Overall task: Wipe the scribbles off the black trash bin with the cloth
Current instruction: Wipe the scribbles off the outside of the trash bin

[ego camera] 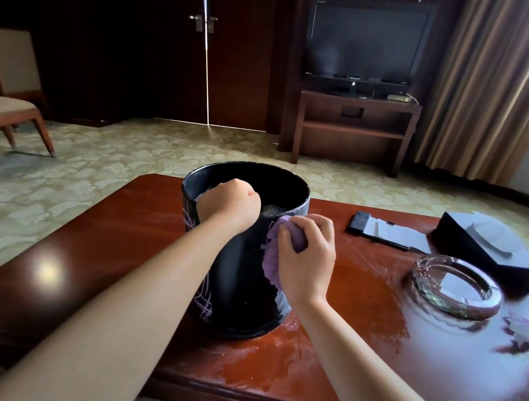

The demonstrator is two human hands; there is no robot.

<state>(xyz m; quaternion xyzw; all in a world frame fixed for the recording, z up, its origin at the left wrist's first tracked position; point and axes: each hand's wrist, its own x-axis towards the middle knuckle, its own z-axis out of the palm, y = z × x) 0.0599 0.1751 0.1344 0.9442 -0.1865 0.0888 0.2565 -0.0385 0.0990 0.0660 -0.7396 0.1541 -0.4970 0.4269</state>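
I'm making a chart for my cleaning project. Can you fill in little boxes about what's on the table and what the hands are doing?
table: shiny red-brown wood
bin: black trash bin, upright on the table
scribbles: pale lines on the bin's left side
cloth: purple cloth, pressed on the bin's outside
left hand: gripping the bin's rim
right hand: clutching the cloth
also there: glass ashtray, dark tissue box
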